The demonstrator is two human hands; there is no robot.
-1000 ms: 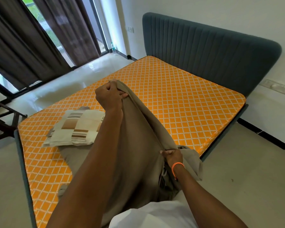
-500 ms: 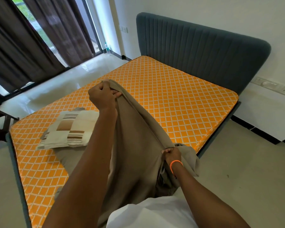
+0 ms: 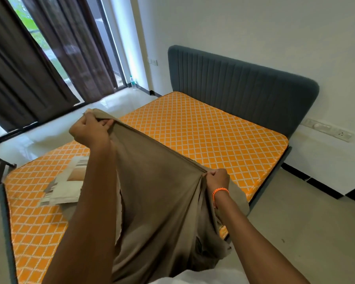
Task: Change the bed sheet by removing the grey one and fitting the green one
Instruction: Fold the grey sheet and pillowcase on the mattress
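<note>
The person stands at the foot corner of the bed, both arms out over it, with a grey-brown bed sheet (image 3: 162, 191) stretched taut between the two hands. The left hand (image 3: 89, 131) is raised and reaching further over the bed; its grip is closed tight on one end of the sheet's folded edge, fingers curled round the cloth, with a small tuft sticking out above the knuckles. The right hand (image 3: 216, 179) sits lower and closer to the body, pinching the other end of that same edge; an orange thread band (image 3: 219, 191) circles its wrist. From the straight line between the hands the sheet hangs down in deep folds against the person's front, bunching near the bed's corner.

The mattress (image 3: 203, 136) lies bare, orange with a white diamond pattern. A striped beige and brown pillow (image 3: 68, 185) rests on it, near the left edge, partly hidden behind the left forearm. A dark blue-grey padded headboard (image 3: 244, 89) stands against the white wall. To the left, dark brown curtains (image 3: 39, 64) hang across a tall window, and a small water bottle (image 3: 133, 83) stands on the floor by the frame.
</note>
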